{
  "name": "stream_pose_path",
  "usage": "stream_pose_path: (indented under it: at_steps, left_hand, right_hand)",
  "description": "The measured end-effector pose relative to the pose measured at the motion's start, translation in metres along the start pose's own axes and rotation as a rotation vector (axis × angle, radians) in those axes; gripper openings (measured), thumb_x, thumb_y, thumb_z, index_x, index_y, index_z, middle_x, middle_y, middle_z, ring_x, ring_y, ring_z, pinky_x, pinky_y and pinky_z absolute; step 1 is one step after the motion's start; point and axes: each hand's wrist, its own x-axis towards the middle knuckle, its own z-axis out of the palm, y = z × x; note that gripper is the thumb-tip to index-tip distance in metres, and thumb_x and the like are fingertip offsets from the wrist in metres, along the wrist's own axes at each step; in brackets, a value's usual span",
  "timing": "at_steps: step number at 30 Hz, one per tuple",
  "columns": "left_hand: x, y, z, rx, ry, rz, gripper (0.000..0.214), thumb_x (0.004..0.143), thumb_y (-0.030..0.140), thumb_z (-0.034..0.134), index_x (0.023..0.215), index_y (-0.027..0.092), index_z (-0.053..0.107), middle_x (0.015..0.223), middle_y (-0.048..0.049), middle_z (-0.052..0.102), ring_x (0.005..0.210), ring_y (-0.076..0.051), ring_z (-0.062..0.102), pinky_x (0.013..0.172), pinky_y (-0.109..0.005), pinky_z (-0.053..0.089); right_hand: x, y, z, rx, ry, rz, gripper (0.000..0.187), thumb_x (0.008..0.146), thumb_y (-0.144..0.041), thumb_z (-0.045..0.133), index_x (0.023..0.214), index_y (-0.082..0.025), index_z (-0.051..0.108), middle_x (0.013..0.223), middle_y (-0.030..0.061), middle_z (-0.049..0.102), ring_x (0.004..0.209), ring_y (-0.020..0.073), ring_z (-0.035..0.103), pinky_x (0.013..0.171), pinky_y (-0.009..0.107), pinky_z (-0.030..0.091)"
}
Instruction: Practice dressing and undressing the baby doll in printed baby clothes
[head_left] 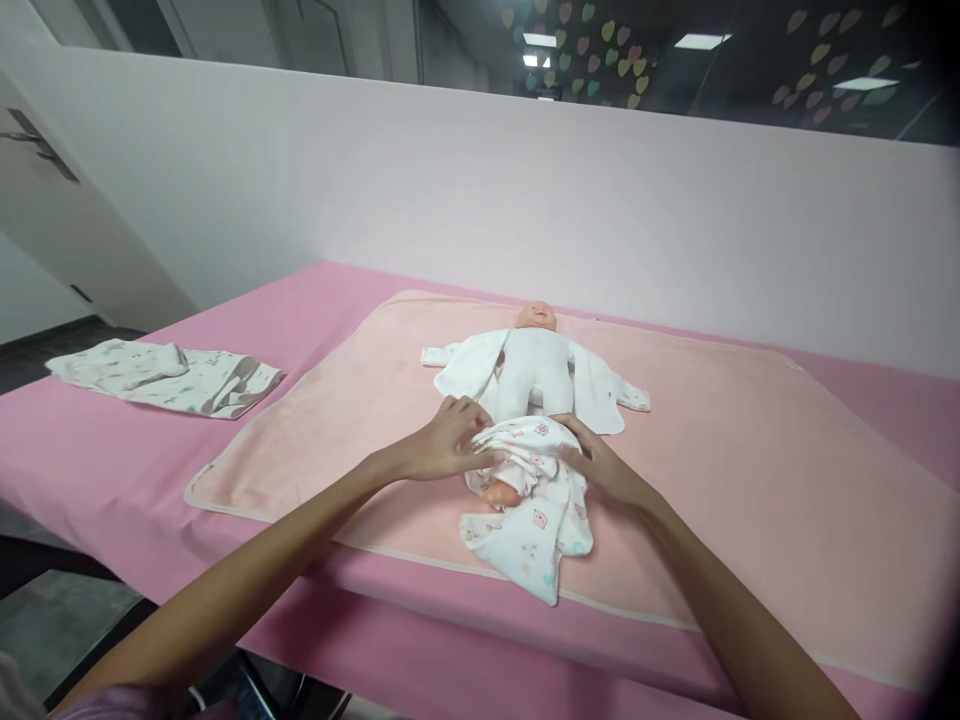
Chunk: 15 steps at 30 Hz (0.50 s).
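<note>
Here, in the head view, pinching the bunched printed garment [541, 520] with left hand [454, 440] and right hand [604, 465], one grip at each side, around the lower legs of the doll [534, 360]; on a peach blanket [712, 480] over the pink desk [112, 470], well apart from folded clothes [161, 375].

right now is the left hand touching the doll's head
No, the left hand is on the printed baby garment bunched at the doll's legs.
</note>
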Motion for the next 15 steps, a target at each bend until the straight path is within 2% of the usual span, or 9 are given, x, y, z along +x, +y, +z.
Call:
stream_pose_path:
  at_steps: [3,6,8,10,13,15]
  left_hand:
    - [0.03,0.029,-0.003,0.028,-0.098,0.074,0.058,0.094,0.074,0.052,0.111,0.021,0.068,0.112,-0.009,0.065,0.116,-0.03,0.054,0.103,-0.045,0.046]
    - [0.071,0.044,-0.002,-0.107,-0.352,0.017,0.059,0.093,0.073,0.055,0.115,0.022,0.072,0.114,-0.0077,0.071,0.111,-0.03,0.063,0.099,-0.041,0.049]
    - [0.095,0.042,-0.001,-0.252,-0.498,-0.036,0.057,0.093,0.071,0.054,0.117,0.024,0.075,0.123,-0.006,0.074,0.116,-0.03,0.066,0.102,-0.038,0.048]
    - [0.11,0.036,0.002,-0.319,-0.556,-0.072,0.057,0.093,0.071,0.053,0.114,0.024,0.077,0.129,-0.0059,0.074,0.122,-0.029,0.065,0.106,-0.037,0.047]
    - [0.116,0.024,0.005,-0.339,-0.573,-0.065,0.051,0.092,0.069,0.059,0.11,0.024,0.076,0.131,-0.0069,0.072,0.126,-0.028,0.063,0.107,-0.036,0.047]
    - [0.113,0.019,0.005,-0.409,-0.61,-0.018,0.043,0.089,0.061,0.068,0.114,0.026,0.072,0.129,-0.0061,0.071,0.123,-0.026,0.063,0.103,-0.034,0.049]
  right_hand:
    - [-0.001,0.007,0.005,0.266,0.033,0.025,0.056,0.102,-0.073,0.041,0.137,-0.032,0.057,0.143,0.0059,0.063,0.136,0.0292,0.056,0.114,0.046,0.046]
    - [-0.001,0.007,0.007,0.334,0.082,0.077,0.059,0.102,-0.074,0.034,0.137,-0.032,0.058,0.14,0.0055,0.066,0.134,0.0285,0.058,0.114,0.046,0.047]
    - [-0.003,0.007,0.006,0.235,0.112,0.105,0.055,0.103,-0.07,0.041,0.138,-0.032,0.056,0.138,0.0055,0.066,0.13,0.0273,0.061,0.112,0.045,0.048]
    - [-0.005,0.007,0.005,0.15,0.12,0.097,0.049,0.101,-0.064,0.052,0.138,-0.031,0.054,0.134,0.0059,0.068,0.121,0.0254,0.064,0.107,0.043,0.051]
    - [-0.006,0.009,0.007,0.163,0.135,0.053,0.052,0.098,-0.059,0.062,0.14,-0.031,0.05,0.129,0.0067,0.067,0.114,0.0232,0.066,0.101,0.04,0.054]
    - [-0.005,0.011,0.008,0.221,0.192,0.015,0.064,0.094,-0.055,0.069,0.148,-0.033,0.045,0.129,0.0064,0.065,0.116,0.0225,0.066,0.1,0.038,0.054]
